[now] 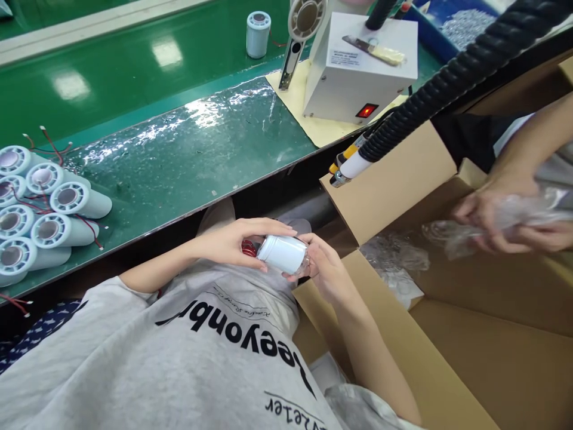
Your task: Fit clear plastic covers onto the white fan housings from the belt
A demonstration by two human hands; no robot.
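Observation:
My left hand [237, 242] and my right hand [324, 269] together hold a small white cylinder [283, 253] with red wires at its left end, low in front of my grey shirt. Left fingers curl over its top; right fingers grip its right end, which is wrapped in clear plastic. Both hands are closed round it, below the bench edge.
Several white cylinders with red wires [42, 212] lie stacked at the left of the green bench [179, 155]. One upright cylinder [258, 34] and a white box with a red switch [362, 68] stand further back. A black hose nozzle [353, 164] hangs over an open cardboard box [447, 334]. Another person's hands [496, 218] handle clear plastic bags.

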